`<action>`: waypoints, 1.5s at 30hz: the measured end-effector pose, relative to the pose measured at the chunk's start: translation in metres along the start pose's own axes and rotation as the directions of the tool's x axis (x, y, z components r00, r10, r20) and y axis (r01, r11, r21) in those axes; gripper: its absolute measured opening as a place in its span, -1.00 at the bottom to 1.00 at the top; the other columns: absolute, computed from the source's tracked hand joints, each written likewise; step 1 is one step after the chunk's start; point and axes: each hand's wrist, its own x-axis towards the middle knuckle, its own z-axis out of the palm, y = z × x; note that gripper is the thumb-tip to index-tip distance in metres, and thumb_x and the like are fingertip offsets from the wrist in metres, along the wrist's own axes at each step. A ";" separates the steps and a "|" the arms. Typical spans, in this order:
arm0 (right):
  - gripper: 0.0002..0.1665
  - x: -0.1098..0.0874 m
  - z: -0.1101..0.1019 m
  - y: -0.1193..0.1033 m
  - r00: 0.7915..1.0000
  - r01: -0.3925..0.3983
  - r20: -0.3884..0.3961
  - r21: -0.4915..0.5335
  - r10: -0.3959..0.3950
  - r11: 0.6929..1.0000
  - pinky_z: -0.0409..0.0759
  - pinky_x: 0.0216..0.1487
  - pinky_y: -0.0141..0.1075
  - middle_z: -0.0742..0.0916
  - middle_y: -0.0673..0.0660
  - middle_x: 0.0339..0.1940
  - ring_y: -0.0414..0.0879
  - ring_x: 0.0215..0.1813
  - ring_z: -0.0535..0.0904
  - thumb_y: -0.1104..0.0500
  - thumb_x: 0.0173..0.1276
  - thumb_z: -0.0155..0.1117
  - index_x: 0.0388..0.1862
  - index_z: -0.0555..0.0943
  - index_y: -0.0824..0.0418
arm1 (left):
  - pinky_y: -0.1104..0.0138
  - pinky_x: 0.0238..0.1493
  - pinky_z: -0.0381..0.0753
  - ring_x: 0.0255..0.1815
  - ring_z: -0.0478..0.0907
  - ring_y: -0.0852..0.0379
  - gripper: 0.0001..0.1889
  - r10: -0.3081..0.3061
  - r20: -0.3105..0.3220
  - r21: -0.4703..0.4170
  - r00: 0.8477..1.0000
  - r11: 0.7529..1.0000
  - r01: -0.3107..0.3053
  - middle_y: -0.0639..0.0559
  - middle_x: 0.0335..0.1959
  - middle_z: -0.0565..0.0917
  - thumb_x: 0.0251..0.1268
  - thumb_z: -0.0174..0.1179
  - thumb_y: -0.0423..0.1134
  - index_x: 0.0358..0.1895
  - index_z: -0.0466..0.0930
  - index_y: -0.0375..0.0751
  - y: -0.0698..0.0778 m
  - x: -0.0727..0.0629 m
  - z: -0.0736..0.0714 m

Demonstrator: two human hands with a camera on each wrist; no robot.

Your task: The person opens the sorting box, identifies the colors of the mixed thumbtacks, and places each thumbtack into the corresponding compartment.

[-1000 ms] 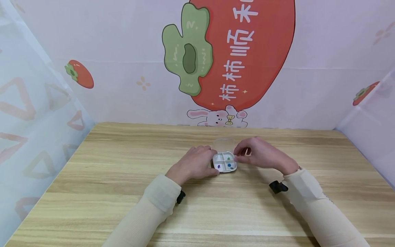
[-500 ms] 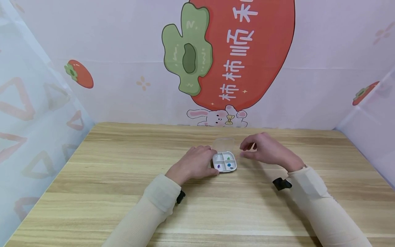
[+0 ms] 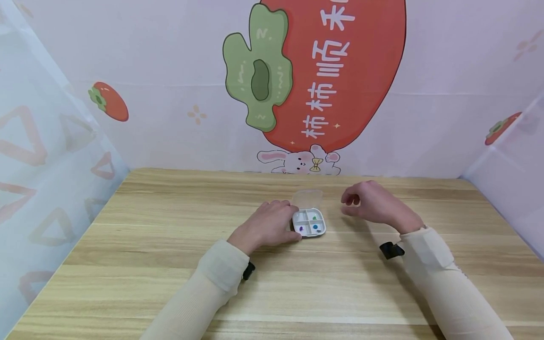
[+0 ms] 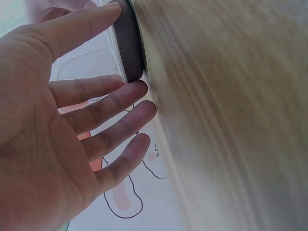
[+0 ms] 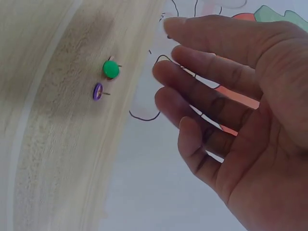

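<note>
A small white pill box (image 3: 300,216) with a four-way divider sits on the table, its clear lid (image 3: 307,198) folded back. Tiny green, blue and purple pieces lie in its compartments. My left hand (image 3: 267,224) holds the box at its left side, thumb (image 4: 91,24) at the near edge and fingertips at the far corner; the left wrist view shows the dark side (image 4: 129,45) of the box. To the right of the box hovers my right hand (image 3: 376,203), fingers loosely bent and holding nothing. A green thumbtack (image 5: 110,69) and a purple thumbtack (image 5: 97,91) lie near its fingertips.
The wood-grain table (image 3: 191,283) runs back to a printed cloth (image 3: 161,127) with a large red persimmon on it. Cloth side walls (image 3: 55,156) stand at left and right. Black wrist gear shows under both sleeves.
My right hand has drawn away from the box's right side, moving right and slightly back, and its thumb and fingers have parted. The left hand and box stay in place.
</note>
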 end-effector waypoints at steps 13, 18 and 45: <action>-0.85 0.000 0.001 0.012 0.996 -0.059 0.061 -0.020 0.060 0.998 0.57 -0.17 -0.15 0.70 -0.02 -0.36 -0.05 -0.23 0.56 0.25 0.19 0.54 -0.24 0.78 0.15 | 0.03 0.24 0.44 0.00 0.51 0.03 -0.38 -0.001 0.003 -0.004 1.000 1.000 0.001 -0.04 0.10 0.63 0.22 0.44 0.06 0.28 0.58 -0.19 0.001 0.000 -0.001; -0.85 -0.001 0.001 0.014 0.997 -0.051 0.064 -0.028 0.053 0.998 0.56 -0.19 -0.16 0.69 -0.02 -0.38 -0.06 -0.25 0.55 0.27 0.16 0.56 -0.28 0.77 0.15 | 0.02 0.24 0.44 0.00 0.51 0.03 -0.38 -0.001 0.005 -0.005 1.000 1.000 0.001 -0.05 0.09 0.63 0.23 0.44 0.06 0.27 0.59 -0.19 0.001 0.000 -0.002; -0.85 -0.001 0.004 0.020 0.993 -0.073 0.090 -0.106 0.082 0.992 0.56 -0.26 -0.13 0.69 -0.04 -0.46 -0.10 -0.38 0.53 0.33 0.22 0.45 -0.47 0.75 0.09 | 0.00 0.32 0.40 0.10 0.51 0.00 -0.36 -0.003 0.008 -0.001 1.000 1.000 0.003 -0.06 0.18 0.62 0.24 0.43 0.07 0.30 0.57 -0.18 0.000 0.000 -0.001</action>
